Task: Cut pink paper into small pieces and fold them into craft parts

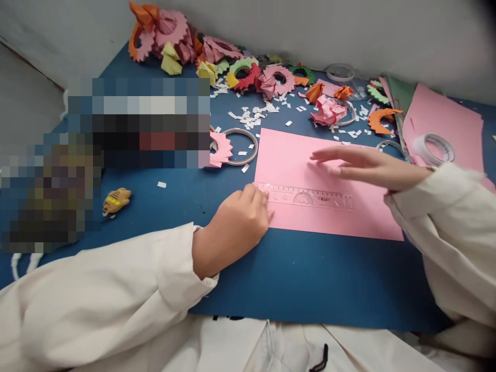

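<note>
A sheet of pink paper (287,155) lies flat on the blue table, and a clear plastic ruler (329,200) rests across it. My left hand (244,217) is closed at the ruler's left end, its fingers gripping that end near the paper's left edge. Above the right part of the sheet hovers my right hand (360,163), fingers stretched out and holding nothing. Its thumb sits a little apart below the fingers, and the ruler's right end lies just beneath it.
Folded paper rings (277,80) and white paper scraps (250,118) spread along the back. A tape roll (434,148) sits on pink sheets (445,113) at right. Another ring-shaped roll (253,147) is beyond my left hand. A small tiger-like figure (117,200) lies left, near blurred-out items.
</note>
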`<move>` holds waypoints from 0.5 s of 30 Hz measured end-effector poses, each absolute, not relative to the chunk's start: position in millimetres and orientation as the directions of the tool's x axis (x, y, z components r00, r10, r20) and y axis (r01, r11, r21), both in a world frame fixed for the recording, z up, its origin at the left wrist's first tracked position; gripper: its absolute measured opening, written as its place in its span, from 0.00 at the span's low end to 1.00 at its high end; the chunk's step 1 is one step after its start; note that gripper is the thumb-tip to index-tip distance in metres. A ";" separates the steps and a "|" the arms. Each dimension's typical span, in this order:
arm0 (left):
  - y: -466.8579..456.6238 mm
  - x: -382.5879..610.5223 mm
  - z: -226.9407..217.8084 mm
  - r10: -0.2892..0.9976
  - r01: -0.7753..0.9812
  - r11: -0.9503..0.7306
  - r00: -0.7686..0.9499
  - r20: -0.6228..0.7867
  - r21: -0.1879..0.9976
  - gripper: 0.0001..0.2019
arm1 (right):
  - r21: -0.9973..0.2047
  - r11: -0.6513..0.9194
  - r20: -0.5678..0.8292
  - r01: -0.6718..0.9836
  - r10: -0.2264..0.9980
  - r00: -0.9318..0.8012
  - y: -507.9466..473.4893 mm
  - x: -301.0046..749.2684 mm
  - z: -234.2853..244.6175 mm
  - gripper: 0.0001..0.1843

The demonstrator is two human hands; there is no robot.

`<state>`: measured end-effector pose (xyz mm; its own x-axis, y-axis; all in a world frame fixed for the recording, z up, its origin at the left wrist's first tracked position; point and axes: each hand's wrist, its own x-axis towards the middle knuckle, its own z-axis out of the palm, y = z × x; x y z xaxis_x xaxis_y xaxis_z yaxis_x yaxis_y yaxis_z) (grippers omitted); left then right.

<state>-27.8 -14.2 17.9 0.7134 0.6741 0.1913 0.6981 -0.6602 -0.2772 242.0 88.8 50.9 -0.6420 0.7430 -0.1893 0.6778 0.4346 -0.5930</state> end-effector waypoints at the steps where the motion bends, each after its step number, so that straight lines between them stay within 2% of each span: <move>1: -14.6 -27.4 17.9 0.676 0.699 -0.657 0.712 0.189 -0.281 0.15 | -0.620 0.431 -0.213 0.656 0.712 -0.670 100.8 229.7 53.5 0.26; 2: -14.9 -27.1 18.0 0.678 0.700 -0.655 0.711 0.188 -0.285 0.15 | -0.618 0.444 -0.243 0.648 0.676 -0.695 112.5 215.9 54.7 0.27; 4: -15.5 -26.8 17.8 0.675 0.699 -0.653 0.712 0.195 -0.293 0.15 | -0.566 0.538 -0.193 0.625 0.650 -0.735 132.8 185.3 53.1 0.30; 7: -16.1 -26.9 16.2 0.666 0.698 -0.648 0.714 0.217 -0.304 0.15 | -0.315 0.677 -0.123 0.666 0.666 -0.736 150.1 142.1 44.9 0.38; 9: -16.4 -27.1 14.5 0.660 0.699 -0.643 0.713 0.237 -0.312 0.15 | -0.168 0.715 -0.159 0.678 0.659 -0.735 152.4 122.0 40.3 0.41; 12: -16.7 -27.3 12.6 0.652 0.701 -0.638 0.712 0.260 -0.319 0.15 | -0.010 0.758 -0.177 0.652 0.641 -0.747 147.9 109.3 38.9 0.40; 15: -16.8 -27.3 12.4 0.650 0.702 -0.639 0.712 0.268 -0.315 0.15 | 0.099 0.766 -0.152 0.635 0.642 -0.751 143.3 110.4 41.3 0.37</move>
<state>-27.3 -16.8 12.4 0.7115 0.6495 0.2681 0.7019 -0.6386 -0.3155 110.4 143.3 41.3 -0.7514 0.6420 -0.1524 0.6348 0.7663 0.0986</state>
